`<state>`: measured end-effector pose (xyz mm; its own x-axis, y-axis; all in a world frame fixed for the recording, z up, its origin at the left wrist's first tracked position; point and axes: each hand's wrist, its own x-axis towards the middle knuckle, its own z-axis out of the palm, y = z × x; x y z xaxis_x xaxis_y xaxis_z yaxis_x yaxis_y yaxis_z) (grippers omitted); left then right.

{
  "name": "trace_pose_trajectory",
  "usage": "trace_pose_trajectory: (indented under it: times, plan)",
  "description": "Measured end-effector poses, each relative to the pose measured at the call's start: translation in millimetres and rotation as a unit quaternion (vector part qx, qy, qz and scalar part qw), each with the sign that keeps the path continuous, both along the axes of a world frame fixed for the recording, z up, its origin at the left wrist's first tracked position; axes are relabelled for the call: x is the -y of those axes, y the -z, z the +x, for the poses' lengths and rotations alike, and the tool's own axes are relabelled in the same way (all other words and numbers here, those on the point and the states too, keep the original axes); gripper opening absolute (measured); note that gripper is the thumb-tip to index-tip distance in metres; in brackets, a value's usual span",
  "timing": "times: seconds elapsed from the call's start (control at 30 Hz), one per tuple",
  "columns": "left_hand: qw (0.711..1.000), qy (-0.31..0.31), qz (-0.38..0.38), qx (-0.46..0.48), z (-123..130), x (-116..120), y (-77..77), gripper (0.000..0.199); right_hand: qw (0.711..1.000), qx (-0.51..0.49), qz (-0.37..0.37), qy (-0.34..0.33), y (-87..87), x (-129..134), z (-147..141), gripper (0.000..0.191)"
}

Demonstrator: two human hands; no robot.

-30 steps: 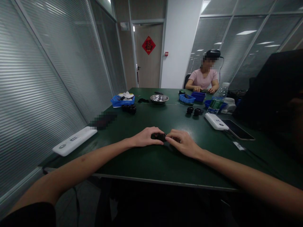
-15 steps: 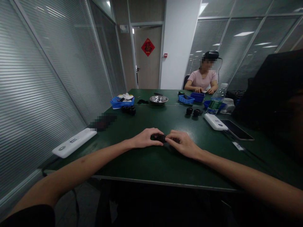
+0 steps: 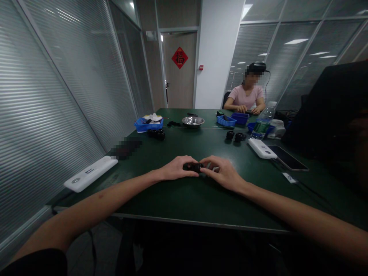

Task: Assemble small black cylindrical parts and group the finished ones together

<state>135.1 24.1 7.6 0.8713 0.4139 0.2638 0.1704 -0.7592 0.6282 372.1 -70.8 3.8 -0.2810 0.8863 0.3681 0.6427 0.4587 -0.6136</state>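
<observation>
A small black cylindrical part (image 3: 196, 167) lies low over the green table (image 3: 178, 203), between my two hands. My left hand (image 3: 178, 167) is closed around its left side, thumb below and fingers above. On the right end, the thumb and index finger of my right hand (image 3: 222, 173) pinch the same part. Its exact kind is too dark and small to make out, and my fingers partly cover it. Similar-looking black round parts (image 3: 238, 137) stand farther back on the right, and more black parts (image 3: 156, 133) lie at the back left.
Farther back are a blue basket (image 3: 139, 125), a steel bowl (image 3: 186, 123) and blue trays (image 3: 227, 122). To the right stand a water bottle (image 3: 261, 124), a white power bank (image 3: 262, 148) and a phone (image 3: 289, 158). Another power bank (image 3: 90, 174) lies left. A co-worker (image 3: 246, 96) sits opposite.
My right hand's fingers have shifted slightly, with the index finger lifted and arched higher over the part's right end. My left hand stays in place.
</observation>
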Motion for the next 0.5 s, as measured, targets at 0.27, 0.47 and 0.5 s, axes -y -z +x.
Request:
trace_pose_trajectory:
  times: [0.27,0.47,0.5]
  plan:
    - [1.0,0.007,0.025,0.011,0.6,-2.6,2.8,0.04,1.0,-0.005,0.005,-0.015,-2.4,2.3,0.3,0.032]
    - [1.0,0.005,0.021,0.004,0.5,-2.5,2.6,0.039,0.999,0.003,0.008,-0.036,-2.1,2.5,1.7,0.024]
    - [1.0,0.004,0.021,0.002,0.2,-2.4,2.3,0.038,0.999,0.003,0.011,-0.045,-2.9,3.3,1.7,0.024]
